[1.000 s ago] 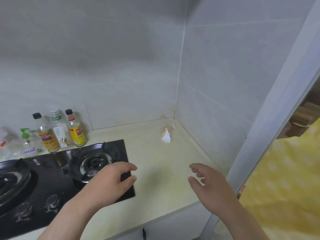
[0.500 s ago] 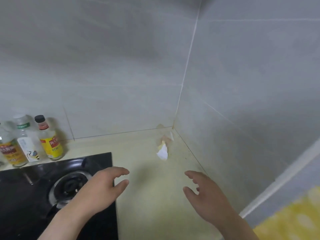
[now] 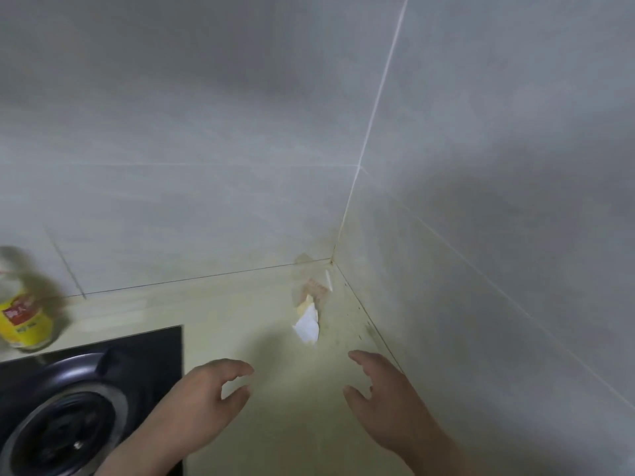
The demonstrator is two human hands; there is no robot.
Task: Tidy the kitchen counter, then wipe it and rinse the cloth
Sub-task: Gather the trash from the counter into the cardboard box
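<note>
A small crumpled scrap of white and orange paper litter (image 3: 309, 316) lies on the pale yellow counter (image 3: 240, 310), close to the corner where the two tiled walls meet. My left hand (image 3: 202, 403) hovers over the counter at the edge of the stove, fingers loosely curved, holding nothing. My right hand (image 3: 388, 400) hovers near the right wall, fingers relaxed and empty. Both hands are short of the litter, one on each side of it. No cloth is in view.
A black gas stove (image 3: 86, 400) with a round burner fills the lower left. A yellow-labelled bottle (image 3: 24, 314) stands at the left edge against the back wall. Grey tiled walls (image 3: 481, 235) close the counter at the back and on the right.
The view has moved closer to the corner and rightward, so most bottles and the yellow fabric have left the frame. Both hands have moved forward toward the litter, still empty.
</note>
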